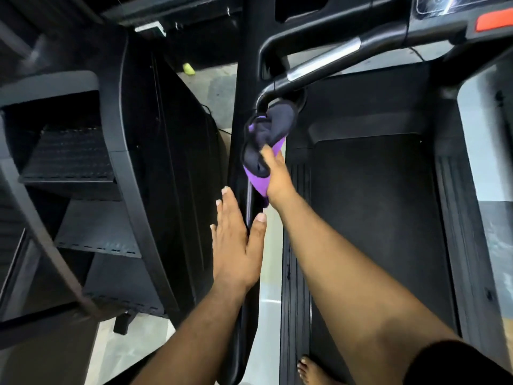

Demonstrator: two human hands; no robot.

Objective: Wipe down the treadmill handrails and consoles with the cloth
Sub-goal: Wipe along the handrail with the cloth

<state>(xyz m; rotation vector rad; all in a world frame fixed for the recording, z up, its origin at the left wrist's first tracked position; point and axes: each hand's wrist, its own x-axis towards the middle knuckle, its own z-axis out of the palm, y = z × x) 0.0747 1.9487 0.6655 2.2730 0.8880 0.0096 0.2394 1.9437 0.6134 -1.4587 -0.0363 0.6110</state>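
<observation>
On the treadmill's left handrail [251, 195], our left hand [236, 245] lies flat with straight fingers, likely bracing; our right hand [277, 176] grips the purple-black cloth [266, 137] bunched round the rail near its bend. Open rail runs back toward us; console [458, 6] lies ahead, unwiped.

Arms: both bare from wrist to above the elbow
Left hand [236, 245]: no rings or glove
Right sleeve [469, 365]: short, black
Foot [312, 370]: bare, no shoe
</observation>
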